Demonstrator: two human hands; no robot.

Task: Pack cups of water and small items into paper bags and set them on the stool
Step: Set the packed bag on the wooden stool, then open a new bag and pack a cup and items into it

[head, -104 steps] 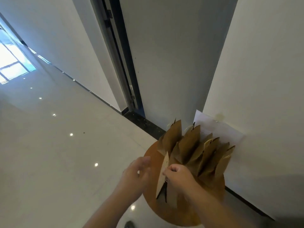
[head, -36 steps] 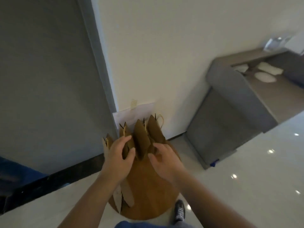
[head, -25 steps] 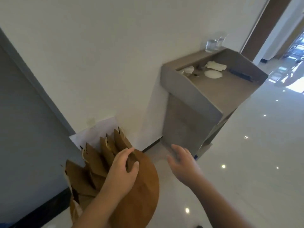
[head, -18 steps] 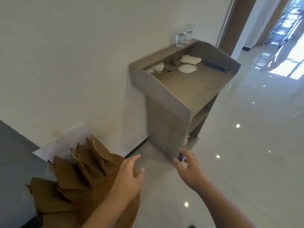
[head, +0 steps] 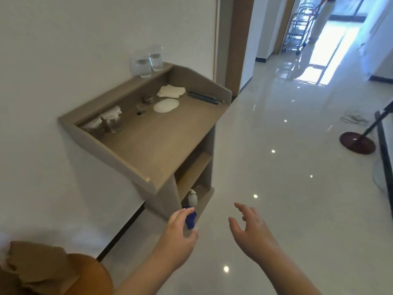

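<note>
At the lower left, the paper bags [head: 36,260] are seen on the stool [head: 91,271], cut off by the frame edge. The cups of water [head: 144,68] are stood upright on the back ledge of the stand [head: 161,145], ahead of and above both hands, well apart from them. The left hand [head: 180,229], the nearer one, is held loosely curled and empty (a blue thing [head: 190,221] beyond it cannot be identified); the right hand [head: 251,229] is spread, with nothing gripped.

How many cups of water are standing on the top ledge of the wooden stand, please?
2. The near cup and the far cup stand side by side on the ledge, at its far end. None seems hidden.
</note>
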